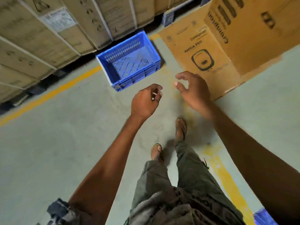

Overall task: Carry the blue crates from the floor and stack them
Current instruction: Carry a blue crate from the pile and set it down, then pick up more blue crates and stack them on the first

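One blue perforated plastic crate [129, 62] stands empty on the grey floor ahead, tucked between a stacked pallet and a big carton. My left hand [145, 101] hovers just in front of its near corner, fingers loosely curled, holding nothing. My right hand [192, 90] hangs to the crate's right with fingers spread and empty. Both hands are apart from the crate. A sliver of something blue [263, 216] shows at the bottom right edge; I cannot tell what it is.
Strapped cardboard boxes on pallets [48, 34] line the left and back. A large brown carton [227, 39] stands at the right of the crate. Yellow floor lines [53, 93] run across the grey concrete. My legs and sandalled feet [168, 143] are below.
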A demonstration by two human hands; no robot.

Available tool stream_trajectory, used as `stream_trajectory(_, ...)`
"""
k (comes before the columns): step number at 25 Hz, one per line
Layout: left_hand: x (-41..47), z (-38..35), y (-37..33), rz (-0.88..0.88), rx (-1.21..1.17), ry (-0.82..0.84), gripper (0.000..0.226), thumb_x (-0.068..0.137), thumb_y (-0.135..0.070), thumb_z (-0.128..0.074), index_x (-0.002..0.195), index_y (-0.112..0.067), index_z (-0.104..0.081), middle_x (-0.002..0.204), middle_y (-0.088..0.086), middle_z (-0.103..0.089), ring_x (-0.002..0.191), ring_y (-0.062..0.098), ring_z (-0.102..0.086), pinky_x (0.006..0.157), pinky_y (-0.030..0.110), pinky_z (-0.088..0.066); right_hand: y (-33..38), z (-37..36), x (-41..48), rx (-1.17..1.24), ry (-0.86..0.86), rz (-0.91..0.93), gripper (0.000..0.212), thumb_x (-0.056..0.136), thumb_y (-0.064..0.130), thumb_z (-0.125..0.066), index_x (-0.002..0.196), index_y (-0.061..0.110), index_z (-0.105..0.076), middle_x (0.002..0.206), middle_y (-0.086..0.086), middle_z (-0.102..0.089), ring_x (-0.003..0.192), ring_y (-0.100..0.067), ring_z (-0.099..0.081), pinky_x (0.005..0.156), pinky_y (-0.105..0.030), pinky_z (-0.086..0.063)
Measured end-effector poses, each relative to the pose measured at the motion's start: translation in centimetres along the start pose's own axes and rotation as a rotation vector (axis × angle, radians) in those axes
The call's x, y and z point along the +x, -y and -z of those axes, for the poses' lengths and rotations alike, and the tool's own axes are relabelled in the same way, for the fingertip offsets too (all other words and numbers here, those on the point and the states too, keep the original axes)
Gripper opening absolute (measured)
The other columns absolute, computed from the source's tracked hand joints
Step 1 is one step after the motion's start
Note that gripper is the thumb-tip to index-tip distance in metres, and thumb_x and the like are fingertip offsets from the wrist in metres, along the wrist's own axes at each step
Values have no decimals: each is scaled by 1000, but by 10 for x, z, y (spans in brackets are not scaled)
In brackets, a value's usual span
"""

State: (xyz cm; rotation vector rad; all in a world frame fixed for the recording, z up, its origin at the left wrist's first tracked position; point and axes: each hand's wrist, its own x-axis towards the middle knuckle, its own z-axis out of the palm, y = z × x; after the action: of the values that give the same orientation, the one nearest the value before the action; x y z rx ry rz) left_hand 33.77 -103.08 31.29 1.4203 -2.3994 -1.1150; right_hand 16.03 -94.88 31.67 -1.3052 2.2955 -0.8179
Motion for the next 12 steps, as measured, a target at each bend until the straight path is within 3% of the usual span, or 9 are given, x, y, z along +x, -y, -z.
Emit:
stream_trajectory(6, -86, -13, -95, -220, 7, 150, 16, 96, -38, -58, 110, -37, -65, 92, -19, -71, 82, 2, -68, 76, 33, -58, -18, 101, -160, 93, -223, -280, 22, 91, 29, -64, 112, 27, -68, 111, 11, -70, 106, -15, -63, 92, -35, -49)
stream_trajectory(10, -148, -75, -184, -468, 70, 302, 18, 96, -37, -58, 112, -36, -65, 91, -20, -70, 82, 1, -67, 73, 31, -57, -69, 160, -283, 78, -400, -419, 23, 92, 32, -64, 114, 28, -67, 110, 12, -69, 105, -15, -62, 90, -37, -50)
stream_trajectory(12, -165, -97, -206, -511, 59, 330, 17, 96, -37, -57, 111, -36, -65, 91, -19, -71, 82, 3, -68, 72, 33, -58, -84, 170, -316, 51, -400, -435, 25, 92, 36, -63, 116, 31, -65, 111, 14, -69, 105, -12, -61, 89, -36, -52)
